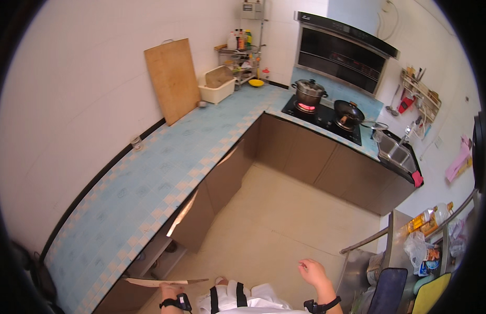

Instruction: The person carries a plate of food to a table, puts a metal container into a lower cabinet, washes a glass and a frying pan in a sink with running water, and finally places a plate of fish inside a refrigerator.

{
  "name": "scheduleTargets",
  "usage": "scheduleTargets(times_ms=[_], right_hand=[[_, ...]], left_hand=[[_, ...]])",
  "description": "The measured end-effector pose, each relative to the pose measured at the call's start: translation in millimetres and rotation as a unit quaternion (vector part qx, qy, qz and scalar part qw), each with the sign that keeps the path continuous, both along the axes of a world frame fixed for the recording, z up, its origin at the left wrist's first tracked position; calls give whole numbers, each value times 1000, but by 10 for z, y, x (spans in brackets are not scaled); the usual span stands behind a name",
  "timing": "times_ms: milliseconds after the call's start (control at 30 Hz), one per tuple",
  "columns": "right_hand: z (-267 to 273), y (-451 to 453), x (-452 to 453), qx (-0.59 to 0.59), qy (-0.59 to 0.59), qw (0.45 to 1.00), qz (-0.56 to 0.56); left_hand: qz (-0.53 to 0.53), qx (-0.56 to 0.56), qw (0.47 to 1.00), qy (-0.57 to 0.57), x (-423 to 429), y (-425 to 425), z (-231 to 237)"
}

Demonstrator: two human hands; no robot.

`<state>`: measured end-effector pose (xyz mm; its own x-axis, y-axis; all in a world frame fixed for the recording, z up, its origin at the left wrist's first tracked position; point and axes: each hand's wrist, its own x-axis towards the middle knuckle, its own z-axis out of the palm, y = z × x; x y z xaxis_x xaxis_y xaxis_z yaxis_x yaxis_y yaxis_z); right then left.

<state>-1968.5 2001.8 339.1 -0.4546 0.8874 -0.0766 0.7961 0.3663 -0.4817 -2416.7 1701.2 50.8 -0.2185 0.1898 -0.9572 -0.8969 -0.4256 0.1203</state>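
My left hand (171,291) is at the bottom left, at the edge of a brown cabinet door (148,282) that stands ajar below the counter. The door edge hides its fingers, so its grip cannot be made out. My right hand (312,271) hangs over the floor at the lower right, fingers loosely bent, with nothing in it. Each wrist wears a black strap with a small device. Between the two doors, the open cabinet shows white shelves (158,255) with dark items inside. A second cabinet door (192,223) juts out farther along.
A tiled counter (148,180) holds a wooden board (174,82), a glass jar (136,143) and a cream bin (217,92). A steel pot (309,92) stands over a glowing burner, beside a black wok (348,114). A metal rack (400,243) with oil bottles (421,219) stands right.
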Motion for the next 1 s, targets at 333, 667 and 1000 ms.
scheduleTargets(times_ms=[333,667,1000], right_hand=[[-121,-139,708,1,-8,980,-198],[-68,575,40,-32,-24,962,-269],[-135,1460,-417,-58,-42,971,-228]], left_hand=[[-68,-107,974,186,-574,1714,1083],[-435,-153,836,298,-653,2932,950],[-613,-142,693,351,-635,3840,746]])
